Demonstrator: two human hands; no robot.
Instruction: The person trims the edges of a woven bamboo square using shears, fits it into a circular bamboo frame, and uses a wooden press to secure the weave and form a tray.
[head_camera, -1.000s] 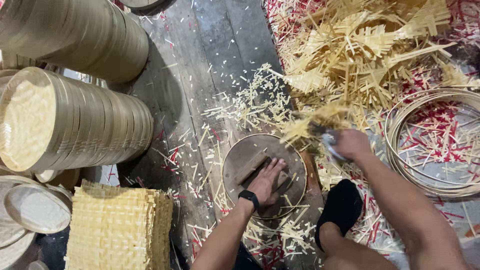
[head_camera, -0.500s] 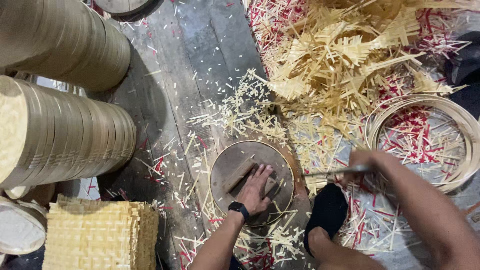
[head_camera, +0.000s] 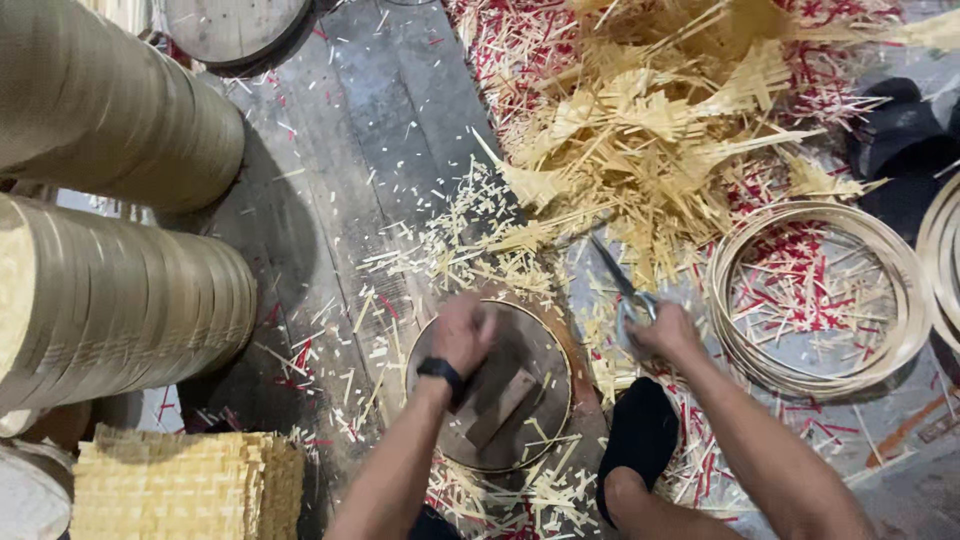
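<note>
My left hand (head_camera: 462, 335), with a black wristband, hovers blurred over the far edge of a round dark wooden board (head_camera: 530, 350) on the floor. Its fingers are curled and nothing shows in them. A small wooden block (head_camera: 503, 403) lies on the board just below that hand. To the right of the board, my right hand (head_camera: 665, 335) grips the handles of a pair of metal scissors (head_camera: 612, 272). The blades point up and left toward a pile of pale bamboo strips (head_camera: 660, 130).
Two rolls of stacked round bamboo frames (head_camera: 110, 300) (head_camera: 120, 110) lie at the left. A stack of woven bamboo mats (head_camera: 185, 485) sits at the bottom left. Bamboo hoops (head_camera: 905, 300) lie at the right. My black-socked foot (head_camera: 640, 440) rests beside the board. Pale and red offcuts litter the floor.
My left hand lifted off the wooden block and moved to the board's far edge, curling its fingers. My right hand with the scissors came back from the strip pile toward the board.
</note>
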